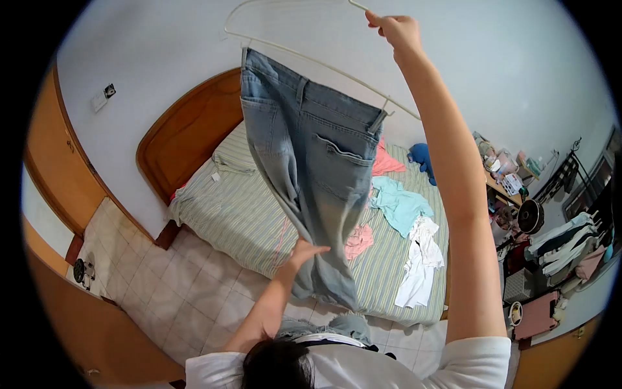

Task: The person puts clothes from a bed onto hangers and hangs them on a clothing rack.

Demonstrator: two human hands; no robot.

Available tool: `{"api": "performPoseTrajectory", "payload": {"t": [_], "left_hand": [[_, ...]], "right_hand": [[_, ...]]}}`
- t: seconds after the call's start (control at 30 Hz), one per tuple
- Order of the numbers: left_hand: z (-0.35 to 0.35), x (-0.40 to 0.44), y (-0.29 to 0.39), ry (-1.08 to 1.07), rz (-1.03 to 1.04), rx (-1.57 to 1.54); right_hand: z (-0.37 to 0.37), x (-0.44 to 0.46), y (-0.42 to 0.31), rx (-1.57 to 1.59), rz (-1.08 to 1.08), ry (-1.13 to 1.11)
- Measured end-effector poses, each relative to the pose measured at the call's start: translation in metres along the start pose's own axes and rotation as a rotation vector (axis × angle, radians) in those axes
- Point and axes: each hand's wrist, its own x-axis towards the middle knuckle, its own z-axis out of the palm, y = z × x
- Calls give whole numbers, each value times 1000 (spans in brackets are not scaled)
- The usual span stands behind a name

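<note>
Jeans [275, 123] hang from a hanger [311, 59], before the bed [227, 214]. The headboard [175, 136] is at the bed's left end. Toward the bed's right side lies a shirt [396, 202], a toy [422, 161] behind it; farther right is a fan [530, 216].

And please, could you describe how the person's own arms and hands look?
White short sleeves end above the elbows, leaving the arms bare below. The left hand and right hand wear no gloves, and no watch or bracelet shows.
</note>
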Motion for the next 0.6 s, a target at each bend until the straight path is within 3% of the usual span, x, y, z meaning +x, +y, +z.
{"api": "performPoseTrajectory", "payload": {"t": [0.07,0.1,0.13,0.2,0.27,0.3,0.4,0.47,0.6], "left_hand": [[-5,16,22,164,-106,-42],[3,47,-11,279,-190,-7],[-3,62,-4,372,-113,-11],[-26,85,34,490,-270,-87],[-57,107,43,521,-97,-503],[-75,140,2,463,-93,-613],[-134,174,15,527,79,-682],[-171,184,54,575,-5,-783],[-224,198,59,540,-249,-229]], "right_hand": [[27,6,-15,88,-70,6],[34,19,-15,71,44,15],[41,25,-15,77,55,34],[51,36,-12,89,68,71],[66,51,5,112,24,79],[75,56,14,140,6,73],[103,59,39,227,7,-19],[134,48,48,271,-6,-74],[217,46,99,204,-75,-152]]}}
